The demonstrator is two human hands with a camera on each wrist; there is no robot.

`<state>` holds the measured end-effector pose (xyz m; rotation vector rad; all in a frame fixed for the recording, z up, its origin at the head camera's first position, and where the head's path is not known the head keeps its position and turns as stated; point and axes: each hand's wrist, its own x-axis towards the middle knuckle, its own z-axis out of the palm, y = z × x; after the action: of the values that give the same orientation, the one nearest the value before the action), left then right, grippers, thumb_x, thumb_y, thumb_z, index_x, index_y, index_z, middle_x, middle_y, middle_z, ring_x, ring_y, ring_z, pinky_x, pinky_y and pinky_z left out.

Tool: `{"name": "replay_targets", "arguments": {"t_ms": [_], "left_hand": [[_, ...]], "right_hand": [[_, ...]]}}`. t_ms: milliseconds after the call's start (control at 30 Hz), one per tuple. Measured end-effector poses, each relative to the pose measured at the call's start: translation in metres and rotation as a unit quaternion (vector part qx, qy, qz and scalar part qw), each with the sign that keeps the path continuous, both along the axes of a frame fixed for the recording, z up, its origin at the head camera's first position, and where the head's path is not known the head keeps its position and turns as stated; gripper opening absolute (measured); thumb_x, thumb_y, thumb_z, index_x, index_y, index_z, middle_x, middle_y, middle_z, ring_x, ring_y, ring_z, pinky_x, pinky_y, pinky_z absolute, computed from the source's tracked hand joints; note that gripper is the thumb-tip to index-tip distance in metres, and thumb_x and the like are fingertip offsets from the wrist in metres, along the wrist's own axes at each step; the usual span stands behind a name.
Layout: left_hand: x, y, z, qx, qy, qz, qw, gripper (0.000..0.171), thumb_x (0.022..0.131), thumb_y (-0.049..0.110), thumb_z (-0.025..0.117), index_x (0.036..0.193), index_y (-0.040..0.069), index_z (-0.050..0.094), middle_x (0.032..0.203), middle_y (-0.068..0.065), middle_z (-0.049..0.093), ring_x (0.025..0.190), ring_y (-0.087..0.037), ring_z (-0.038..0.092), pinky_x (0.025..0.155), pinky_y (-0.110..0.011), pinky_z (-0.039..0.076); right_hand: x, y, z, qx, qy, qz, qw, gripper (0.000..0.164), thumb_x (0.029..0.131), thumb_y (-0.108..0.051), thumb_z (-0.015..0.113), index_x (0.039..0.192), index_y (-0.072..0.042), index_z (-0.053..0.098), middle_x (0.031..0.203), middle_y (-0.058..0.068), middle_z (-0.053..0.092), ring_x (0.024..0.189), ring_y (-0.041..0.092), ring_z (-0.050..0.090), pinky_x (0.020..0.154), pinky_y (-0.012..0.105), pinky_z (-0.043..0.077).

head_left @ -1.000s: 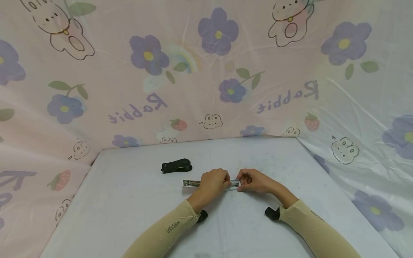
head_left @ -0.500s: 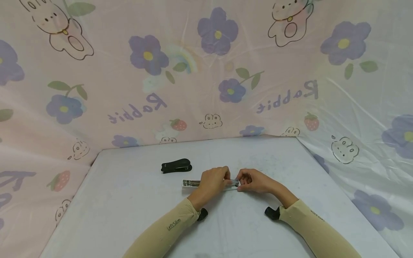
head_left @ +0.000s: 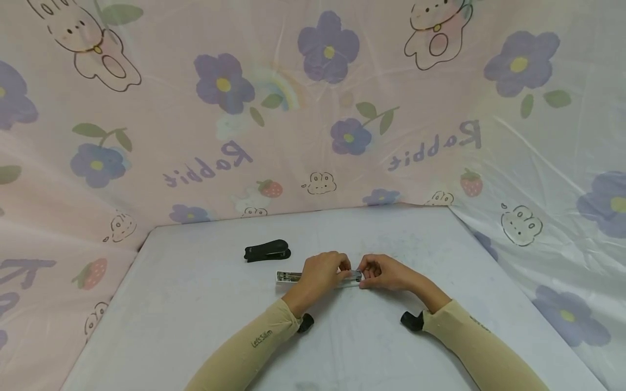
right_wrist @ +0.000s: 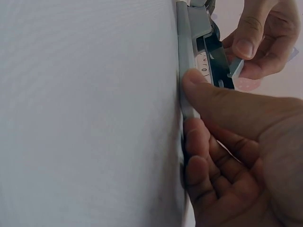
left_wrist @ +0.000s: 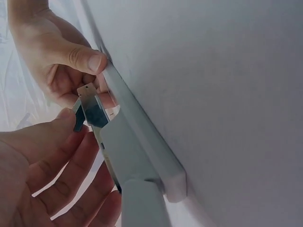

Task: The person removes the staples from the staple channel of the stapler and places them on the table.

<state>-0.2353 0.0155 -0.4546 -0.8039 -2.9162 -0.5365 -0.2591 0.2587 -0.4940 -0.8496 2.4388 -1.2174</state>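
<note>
A light grey stapler [head_left: 288, 277] lies on the white table, its metal staple channel [right_wrist: 218, 61] exposed. My left hand [head_left: 320, 277] is over its middle; thumb and fingers pinch a short silvery strip [left_wrist: 79, 119], apparently staples, beside the channel. The same strip [right_wrist: 236, 67] shows between thumb and finger in the right wrist view. My right hand [head_left: 388, 273] grips the right end of the stapler's base [left_wrist: 137, 123], thumb against its edge. A black stapler [head_left: 267, 251] lies behind and to the left, touched by neither hand.
The white tabletop [head_left: 195, 304] extends around both hands. A curtain [head_left: 293, 136] printed with flowers and rabbits hangs along its back and sides. Black wrist mounts [head_left: 412, 321] stick out at the sleeve ends.
My left hand has shifted slightly up and left, its fingers still at the channel. My right hand and both staplers hold nearly the same places.
</note>
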Motion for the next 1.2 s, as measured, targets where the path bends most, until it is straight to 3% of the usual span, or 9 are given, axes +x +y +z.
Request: {"name": "replay_targets", "arguments": {"t_ms": [567,867,1200], "left_hand": [[0.016,-0.022,0.012,0.023,0.036,-0.014,0.999,0.013,0.099,0.033,0.081,0.105,0.022,0.08,0.096,0.01,0.076,0.081,-0.005,0.068,0.063,-0.022,0.048],[0.029,-0.033,0.008,0.028,0.041,-0.029,0.9983,0.011,0.098,0.03,0.083,0.102,0.021,0.079,0.093,0.009,0.076,0.079,-0.005,0.067,0.061,-0.022,0.048],[0.042,-0.037,0.003,-0.005,0.036,-0.041,0.9985,0.012,0.097,0.034,0.084,0.098,0.024,0.077,0.091,0.013,0.074,0.074,0.0,0.062,0.058,-0.018,0.043]], "right_hand": [[0.001,0.001,0.001,0.01,0.002,-0.003,1.0,0.026,0.094,-0.016,0.086,0.111,-0.008,0.068,0.088,0.002,0.063,0.076,0.013,0.056,0.069,0.026,0.048],[-0.001,0.0,-0.003,0.001,-0.005,-0.006,1.0,0.026,0.093,-0.016,0.086,0.11,-0.008,0.068,0.088,0.001,0.062,0.076,0.013,0.055,0.068,0.024,0.047],[0.001,-0.001,-0.001,-0.009,-0.006,-0.005,1.0,0.026,0.093,-0.012,0.086,0.111,-0.005,0.068,0.089,0.003,0.061,0.077,0.014,0.053,0.068,0.024,0.045]]}}
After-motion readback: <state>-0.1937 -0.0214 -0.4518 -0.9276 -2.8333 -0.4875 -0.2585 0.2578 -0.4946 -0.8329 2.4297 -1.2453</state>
